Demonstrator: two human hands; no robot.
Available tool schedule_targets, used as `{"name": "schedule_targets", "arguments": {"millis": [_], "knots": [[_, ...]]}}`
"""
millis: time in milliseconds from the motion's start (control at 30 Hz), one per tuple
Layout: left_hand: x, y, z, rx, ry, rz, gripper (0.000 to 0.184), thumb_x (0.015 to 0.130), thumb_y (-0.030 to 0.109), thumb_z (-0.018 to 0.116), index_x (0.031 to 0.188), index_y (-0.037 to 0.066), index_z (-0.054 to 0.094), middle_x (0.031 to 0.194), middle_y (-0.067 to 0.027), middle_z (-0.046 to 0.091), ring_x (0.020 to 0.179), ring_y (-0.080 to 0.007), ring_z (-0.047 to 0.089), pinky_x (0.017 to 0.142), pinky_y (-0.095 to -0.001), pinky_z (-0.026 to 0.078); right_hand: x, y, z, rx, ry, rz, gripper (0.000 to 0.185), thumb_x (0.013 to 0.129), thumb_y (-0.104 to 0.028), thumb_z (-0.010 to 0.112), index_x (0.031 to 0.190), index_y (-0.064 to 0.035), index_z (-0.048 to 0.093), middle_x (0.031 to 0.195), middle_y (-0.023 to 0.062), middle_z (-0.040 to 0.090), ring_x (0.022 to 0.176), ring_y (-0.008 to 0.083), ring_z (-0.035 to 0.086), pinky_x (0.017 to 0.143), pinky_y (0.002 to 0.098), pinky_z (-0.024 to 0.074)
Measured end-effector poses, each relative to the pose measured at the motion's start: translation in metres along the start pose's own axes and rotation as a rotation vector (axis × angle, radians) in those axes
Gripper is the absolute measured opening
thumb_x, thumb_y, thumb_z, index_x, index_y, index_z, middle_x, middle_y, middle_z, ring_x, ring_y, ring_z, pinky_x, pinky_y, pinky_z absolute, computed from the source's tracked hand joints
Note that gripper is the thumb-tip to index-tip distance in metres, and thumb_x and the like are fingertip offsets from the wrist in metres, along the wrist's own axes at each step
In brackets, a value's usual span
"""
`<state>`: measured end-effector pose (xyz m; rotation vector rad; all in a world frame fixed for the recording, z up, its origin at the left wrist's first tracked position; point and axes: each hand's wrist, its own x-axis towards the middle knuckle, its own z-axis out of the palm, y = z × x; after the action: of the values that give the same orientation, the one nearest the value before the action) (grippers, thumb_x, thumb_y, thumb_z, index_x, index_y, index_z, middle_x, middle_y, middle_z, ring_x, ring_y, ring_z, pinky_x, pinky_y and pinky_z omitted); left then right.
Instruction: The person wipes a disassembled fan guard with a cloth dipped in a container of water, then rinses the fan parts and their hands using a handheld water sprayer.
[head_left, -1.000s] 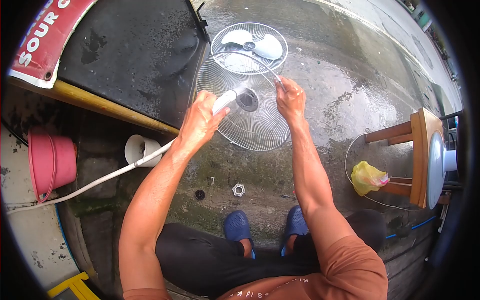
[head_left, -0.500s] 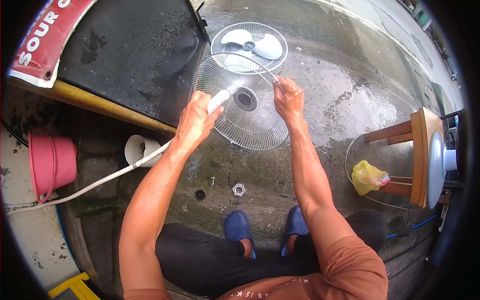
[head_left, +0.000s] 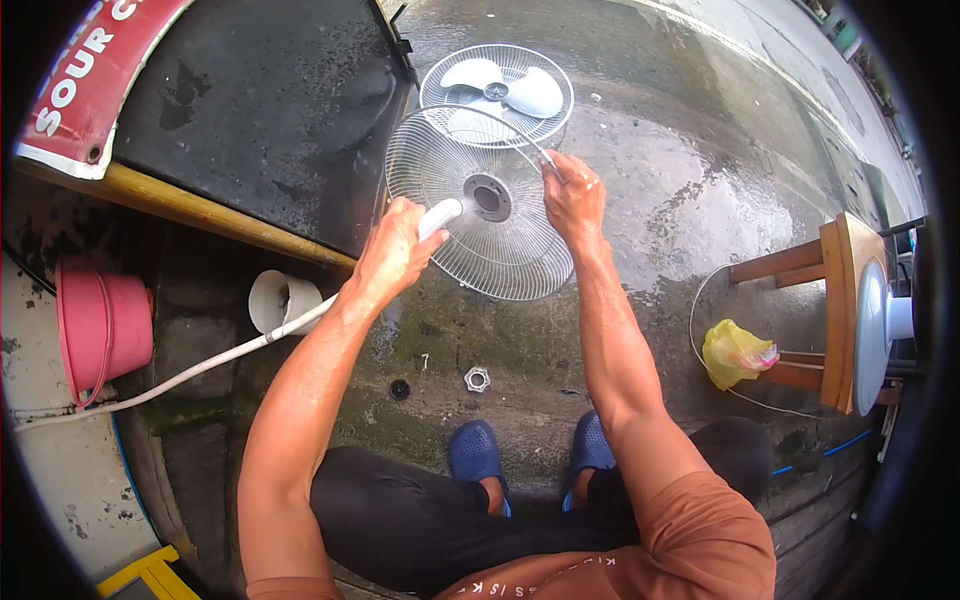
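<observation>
My left hand (head_left: 393, 245) is closed around a white spray nozzle (head_left: 440, 217) on a white hose (head_left: 200, 368). The nozzle's tip is at the left of the hub of a round wire fan grille (head_left: 510, 250). My right hand (head_left: 574, 196) grips this grille by its upper right rim, holding it tilted above the wet ground. Just behind, a second grille (head_left: 565, 95) lies on the ground with white fan blades (head_left: 535, 92) in it, partly overlapped by the held one.
A black-topped table (head_left: 250, 110) stands at the upper left, with a pink bucket (head_left: 120, 318) and a white container (head_left: 268, 301) below. Near my feet lie a ring-shaped nut (head_left: 477, 380) and a black cap (head_left: 400, 390). At right are a wooden stool (head_left: 838, 320) and yellow bag (head_left: 735, 352).
My left hand and the nozzle have shifted slightly left and down, away from the hub. The held grille and my right hand have moved a little left.
</observation>
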<state>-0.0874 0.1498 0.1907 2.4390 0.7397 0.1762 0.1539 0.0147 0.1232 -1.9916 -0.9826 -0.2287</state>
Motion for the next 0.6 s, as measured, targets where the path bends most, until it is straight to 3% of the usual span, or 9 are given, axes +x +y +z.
{"name": "schedule_targets", "arguments": {"millis": [200,300,400,600], "knots": [[0.002,0.018,-0.001,-0.168,-0.039,-0.007,0.032,0.091,0.03,0.075,0.102,0.0,0.069,0.103,-0.012,0.059,0.092,-0.0261,0.061,0.085,-0.0403,0.049,0.0,-0.001,0.0,0.01,0.011,0.011,0.019,0.087,-0.01,0.066,0.105,-0.0085,0.074,0.089,0.0123,0.069,0.087,0.0349,0.068,0.075,0.0454,0.0531],[0.008,0.012,0.001,-0.16,0.052,0.109,0.033,0.091,0.03,0.075,0.102,-0.001,0.069,0.103,-0.0129,0.058,0.093,-0.0266,0.06,0.084,-0.0392,0.048,-0.001,-0.002,0.0,0.016,0.012,0.01,0.02,0.087,-0.011,0.066,0.105,-0.0091,0.074,0.089,0.0122,0.069,0.087,0.035,0.068,0.075,0.0455,0.0531],[0.008,0.014,0.001,-0.091,0.172,0.06,0.034,0.09,0.029,0.076,0.103,-0.001,0.069,0.1,-0.0134,0.058,0.091,-0.0265,0.06,0.083,-0.0384,0.048,-0.001,-0.005,-0.002,0.016,0.003,0.009,0.019,0.087,-0.011,0.066,0.105,-0.0097,0.074,0.089,0.0121,0.069,0.086,0.0351,0.068,0.075,0.0457,0.0531],[0.007,-0.007,0.004,-0.131,0.039,-0.023,0.035,0.089,0.031,0.077,0.105,0.0,0.07,0.1,-0.0133,0.059,0.093,-0.0252,0.061,0.084,-0.0388,0.048,-0.001,-0.007,-0.003,0.015,0.0,0.01,0.019,0.086,-0.01,0.067,0.104,-0.0091,0.073,0.088,0.0118,0.069,0.085,0.035,0.068,0.074,0.0457,0.0532]]}}
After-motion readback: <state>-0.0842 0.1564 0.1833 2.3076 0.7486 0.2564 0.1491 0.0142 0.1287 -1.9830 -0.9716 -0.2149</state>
